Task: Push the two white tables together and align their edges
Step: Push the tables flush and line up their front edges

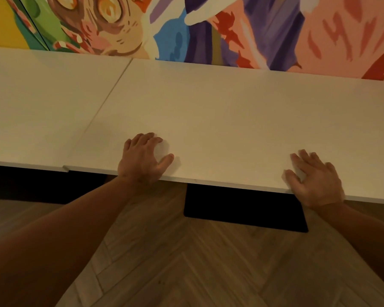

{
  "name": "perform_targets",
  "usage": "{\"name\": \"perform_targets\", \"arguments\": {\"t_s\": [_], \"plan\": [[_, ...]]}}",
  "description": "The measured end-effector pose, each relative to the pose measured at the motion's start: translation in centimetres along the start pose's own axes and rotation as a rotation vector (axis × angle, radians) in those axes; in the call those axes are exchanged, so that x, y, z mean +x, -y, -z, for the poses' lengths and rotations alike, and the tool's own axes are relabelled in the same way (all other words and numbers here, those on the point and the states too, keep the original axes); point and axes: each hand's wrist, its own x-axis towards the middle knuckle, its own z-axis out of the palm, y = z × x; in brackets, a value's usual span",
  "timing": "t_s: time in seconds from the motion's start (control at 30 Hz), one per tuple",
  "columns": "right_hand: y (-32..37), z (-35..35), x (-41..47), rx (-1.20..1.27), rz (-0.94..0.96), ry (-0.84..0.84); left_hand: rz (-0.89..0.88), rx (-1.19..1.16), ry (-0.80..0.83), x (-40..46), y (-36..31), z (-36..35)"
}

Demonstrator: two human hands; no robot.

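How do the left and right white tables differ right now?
Both hands, the left hand and right hand, rest on the right table; the left table is untouched. At the seam the right table's near edge sticks out slightly past the left table's. Both have plain white tops, side by side against the mural.

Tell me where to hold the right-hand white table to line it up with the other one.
Grip the right table by its near front edge, from the floor side, where the left hand and right hand rest. That edge overhangs freely and appears to sit slightly nearer than the left table.
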Motion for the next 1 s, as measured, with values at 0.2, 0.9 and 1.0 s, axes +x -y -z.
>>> {"name": "perform_targets", "arguments": {"t_s": [0.2,0.9,1.0], "plan": [[0.4,0.6,-0.2,0.034,-0.033,0.014,-0.009,0.009,0.004,0.2,-0.3,0.3],[2.9,1.8,0.9,0.006,-0.152,0.117,-0.086,0.077,0.126,0.6,0.0,1.8],[3.2,2.1,1.0,-0.010,-0.153,0.133,-0.102,0.079,0.124,0.8,0.3,1.9]]}}
